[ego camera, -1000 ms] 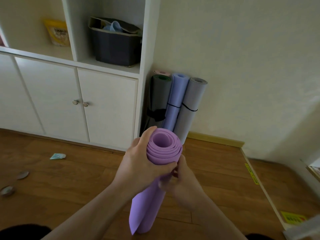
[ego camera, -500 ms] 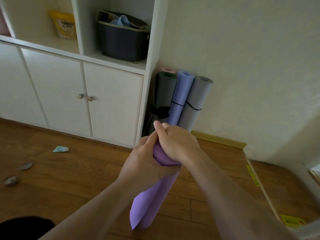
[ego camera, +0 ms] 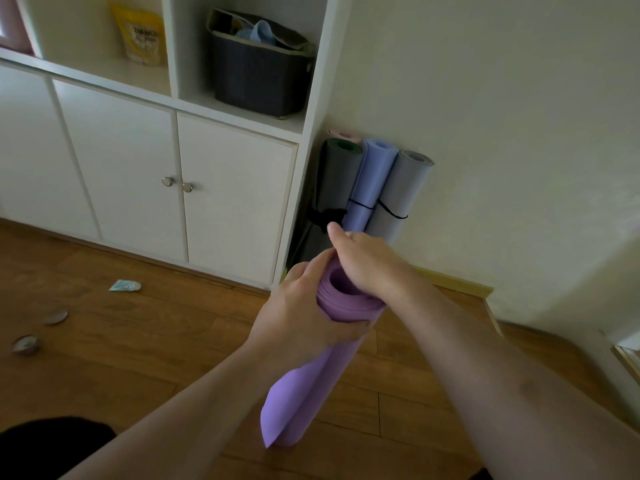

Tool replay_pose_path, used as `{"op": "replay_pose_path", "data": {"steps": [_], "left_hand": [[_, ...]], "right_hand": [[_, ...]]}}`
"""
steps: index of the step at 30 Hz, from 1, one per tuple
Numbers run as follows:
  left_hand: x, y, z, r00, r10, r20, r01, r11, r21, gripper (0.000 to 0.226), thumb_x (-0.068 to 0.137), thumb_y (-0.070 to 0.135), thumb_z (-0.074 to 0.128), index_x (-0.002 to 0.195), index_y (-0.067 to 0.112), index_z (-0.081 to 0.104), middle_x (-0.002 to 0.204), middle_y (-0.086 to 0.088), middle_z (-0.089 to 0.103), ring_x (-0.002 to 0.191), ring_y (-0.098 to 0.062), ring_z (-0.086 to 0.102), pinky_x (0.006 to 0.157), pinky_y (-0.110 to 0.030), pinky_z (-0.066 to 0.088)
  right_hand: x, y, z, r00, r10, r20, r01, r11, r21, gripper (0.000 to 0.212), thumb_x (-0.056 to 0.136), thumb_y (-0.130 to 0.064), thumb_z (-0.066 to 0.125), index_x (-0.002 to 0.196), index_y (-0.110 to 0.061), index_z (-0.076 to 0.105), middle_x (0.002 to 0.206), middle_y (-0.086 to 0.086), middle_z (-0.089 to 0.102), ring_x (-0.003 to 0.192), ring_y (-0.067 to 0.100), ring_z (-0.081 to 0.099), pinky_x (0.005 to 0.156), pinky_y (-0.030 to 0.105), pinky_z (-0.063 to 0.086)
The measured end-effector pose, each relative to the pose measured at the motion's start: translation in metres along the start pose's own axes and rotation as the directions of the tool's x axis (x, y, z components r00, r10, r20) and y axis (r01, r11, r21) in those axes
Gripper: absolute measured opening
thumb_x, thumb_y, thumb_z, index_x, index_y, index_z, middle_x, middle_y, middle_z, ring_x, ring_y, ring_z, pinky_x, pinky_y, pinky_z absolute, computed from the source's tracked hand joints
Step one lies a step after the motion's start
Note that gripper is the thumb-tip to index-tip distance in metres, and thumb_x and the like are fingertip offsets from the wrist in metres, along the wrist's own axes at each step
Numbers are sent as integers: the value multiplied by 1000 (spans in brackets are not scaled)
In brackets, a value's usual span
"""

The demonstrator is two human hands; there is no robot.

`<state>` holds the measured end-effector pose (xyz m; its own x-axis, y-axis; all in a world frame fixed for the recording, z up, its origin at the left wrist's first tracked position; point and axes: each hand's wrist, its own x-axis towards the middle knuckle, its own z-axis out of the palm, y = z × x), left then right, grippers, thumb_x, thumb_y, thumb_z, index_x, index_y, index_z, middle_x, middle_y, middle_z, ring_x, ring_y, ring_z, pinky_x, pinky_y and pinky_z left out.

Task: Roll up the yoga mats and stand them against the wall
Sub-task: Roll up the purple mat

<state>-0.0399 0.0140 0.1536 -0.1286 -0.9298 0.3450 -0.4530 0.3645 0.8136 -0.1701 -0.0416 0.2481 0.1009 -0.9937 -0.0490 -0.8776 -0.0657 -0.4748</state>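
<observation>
1. Presently, the left hand (ego camera: 298, 313) grips the purple mat (ego camera: 311, 375) just below its top end, fingers curled round the roll. The right hand (ego camera: 367, 265) lies over the top rim; whether it clasps or only presses, I cannot tell.
2. Step in hand, as judged: tightening and squaring the roll, held upright at centre frame, lower end on the wooden floor (ego camera: 138, 341).
3. Next move calls for carrying the roll to the wall (ego camera: 502, 133), beside the standing mats (ego camera: 374, 188) above centre, without letting it uncoil.
4. Condition: the outer flap hangs loose at the lower end; the layers at the top are uneven; no strap is visible.
</observation>
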Motion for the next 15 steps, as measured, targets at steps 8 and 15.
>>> {"op": "replay_pose_path", "data": {"steps": [8, 15], "left_hand": [[-4, 8, -2, 998, -53, 23, 54, 996, -70, 111, 60, 65, 91, 152, 45, 33, 138, 22, 52, 119, 0, 57, 97, -33, 58], [-3, 11, -14, 979, -188, 73, 184, 981, 60, 127, 59, 63, 93, 157, 30, 18, 129, 16, 55, 114, -5, 60, 97, -30, 57]], "right_hand": [[9, 11, 26, 999, -29, -33, 21, 975, -222, 61, 108, -55, 6, 108, -26, 60, 92, 5, 65, 87, 28, 62, 79, 46, 46], [3, -1, 27, 990, -143, 16, 144, 974, -175, 62, 100, -81, 22, 100, -35, 65, 94, -11, 70, 89, 13, 65, 85, 44, 51]]}}
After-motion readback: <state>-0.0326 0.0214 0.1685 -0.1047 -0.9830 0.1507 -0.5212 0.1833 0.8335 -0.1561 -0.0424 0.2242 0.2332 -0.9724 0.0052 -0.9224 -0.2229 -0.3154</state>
